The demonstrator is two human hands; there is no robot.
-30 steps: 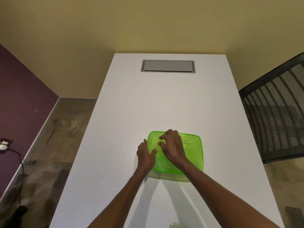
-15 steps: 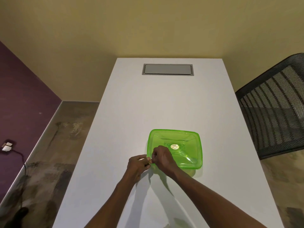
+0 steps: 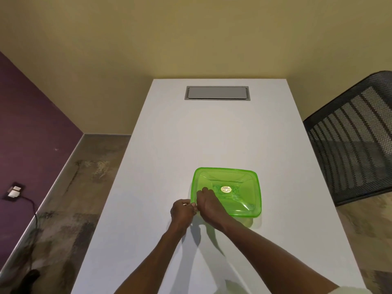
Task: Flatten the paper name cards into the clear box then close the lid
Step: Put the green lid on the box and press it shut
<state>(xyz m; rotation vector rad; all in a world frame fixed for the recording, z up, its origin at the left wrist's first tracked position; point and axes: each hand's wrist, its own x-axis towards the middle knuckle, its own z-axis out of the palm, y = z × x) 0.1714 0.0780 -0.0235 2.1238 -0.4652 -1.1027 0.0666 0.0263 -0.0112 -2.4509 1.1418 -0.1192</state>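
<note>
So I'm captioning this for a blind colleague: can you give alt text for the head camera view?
Both hands meet at the near left corner of a green lidded box on a white table, the left hand just outside it, the right hand over its edge. A black mesh chair stands to the right.

Both bare forearms reach forward and converge — the right one crosses in from the lower right, the left from below. The left hand (image 3: 182,211) is curled, knuckles up, fingers bent inward. The right hand (image 3: 209,203) sits just beside it, fingers bent down — their fingertips meet between them.
</note>
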